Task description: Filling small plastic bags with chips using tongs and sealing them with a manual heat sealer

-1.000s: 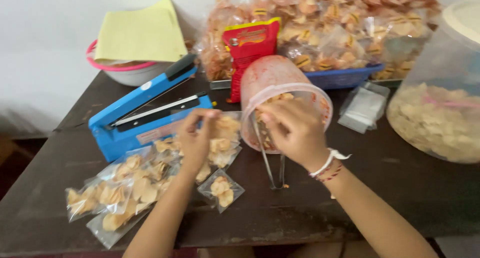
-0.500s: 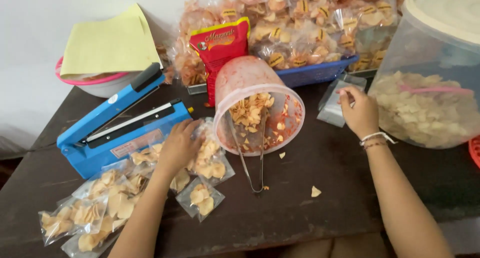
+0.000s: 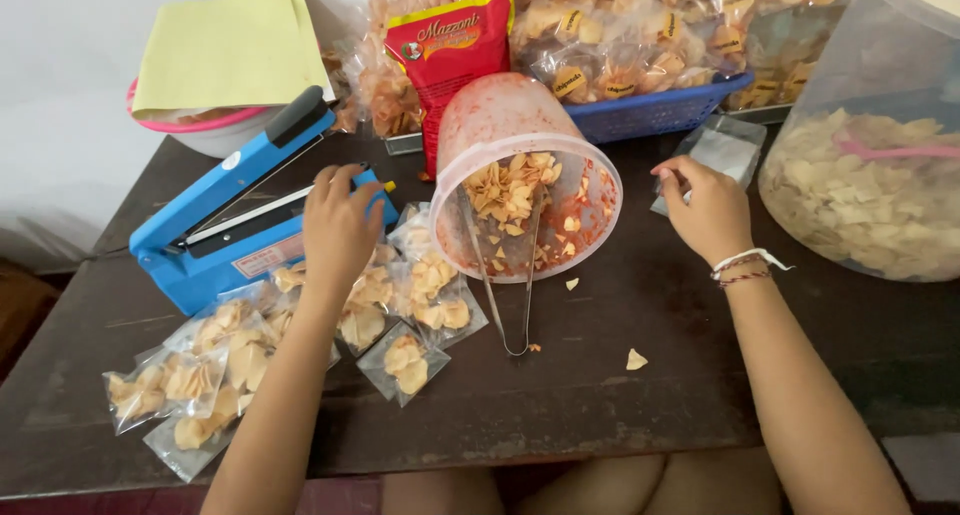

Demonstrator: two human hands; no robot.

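left hand (image 3: 340, 225) fingers curled on glossy blue sealer (image 3: 240, 215), right hand (image 3: 710, 210) pinching clear flat bags (image 3: 722, 155)

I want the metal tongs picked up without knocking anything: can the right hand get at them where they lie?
Probably yes. The metal tongs lie with their looped end on bare dark table, outside the tipped plastic tub. The right hand rests nearby with nothing between.

A dark brown wooden table (image 3: 640, 395) with a worn, scuffed top fills most of the view, its front edge chipped and pale in places. Behind it stands a plain white wall (image 3: 70, 65), evenly lit by soft daylight with no hard shadows. At the left edge, beneath the table, a strip of brownish floor (image 3: 20, 310) shows.
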